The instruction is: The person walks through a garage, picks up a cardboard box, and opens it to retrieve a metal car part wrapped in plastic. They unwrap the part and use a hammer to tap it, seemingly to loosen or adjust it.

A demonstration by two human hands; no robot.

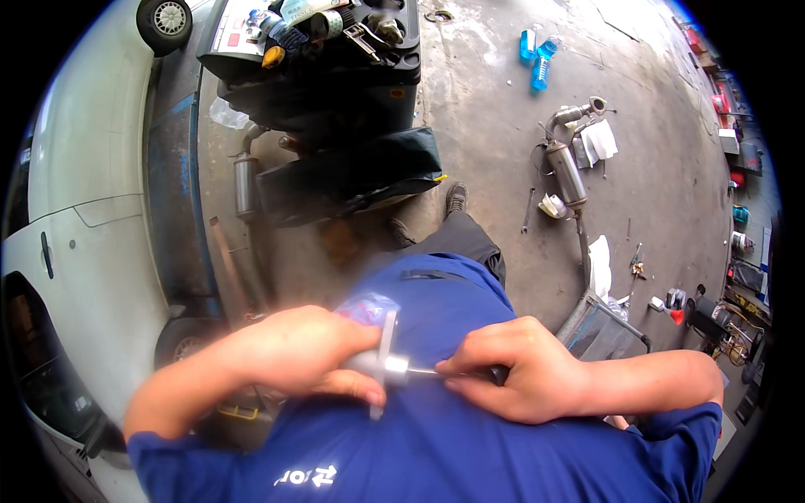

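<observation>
Over the blue shirt (470, 457), left grip (310, 345) clasps a flanged metal part (389, 359) while curled right grip (528, 370) pinches a rod (423, 372).

From here I count one left hand (314, 350), one right hand (532, 375), one metal part (394, 366) at the left fingers (350, 386) and one rod (424, 373) at the right fingers (476, 347). Past the fingers, I see two shoes (455, 199), one wrench (527, 211), three blue bottles (539, 75); left of the fingers, two wheels (170, 17).

From here I'm seeing a silver-grey flanged metal part (396, 365) against a deep-blue shirt (478, 432) with white print (310, 478); bottles (539, 75) are showing bright blue, the vehicle (96, 251) white.
</observation>
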